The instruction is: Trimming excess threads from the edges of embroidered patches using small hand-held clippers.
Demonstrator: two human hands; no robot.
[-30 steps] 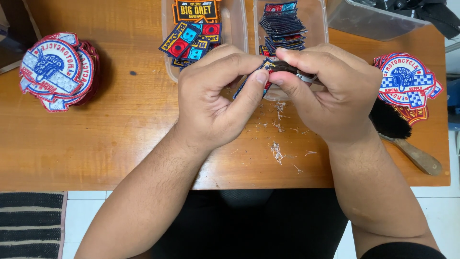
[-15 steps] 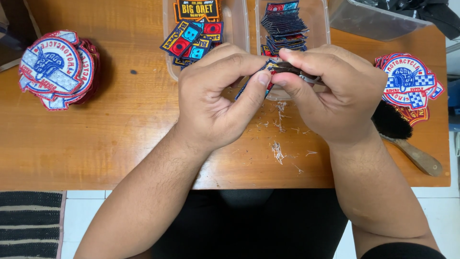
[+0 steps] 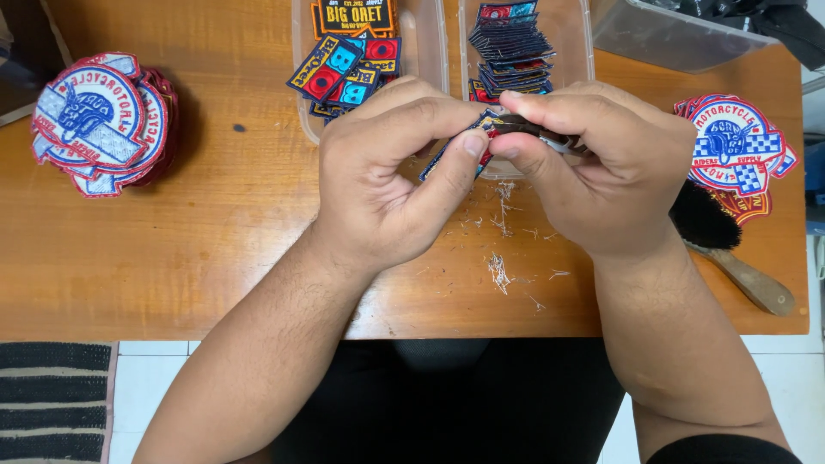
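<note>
Left hand: our left hand pinches a small embroidered patch with a dark blue edge and red stitching between thumb and forefinger, over the middle of the orange-brown wooden table.
Right hand: our right hand closes round a small dark metal tool, perhaps thread snips; we cannot tell, most of it is hidden. Its tip meets the patch.
Below the hands: loose pale thread clippings lie on the wood.
Behind the hands: two clear plastic trays, the left tray with scattered square patches, the right tray with a neat stack.
Far left: a pile of round red, white and blue patches.
Far right: a similar round patch pile, touching a black-bristled wooden-handled brush.
</note>
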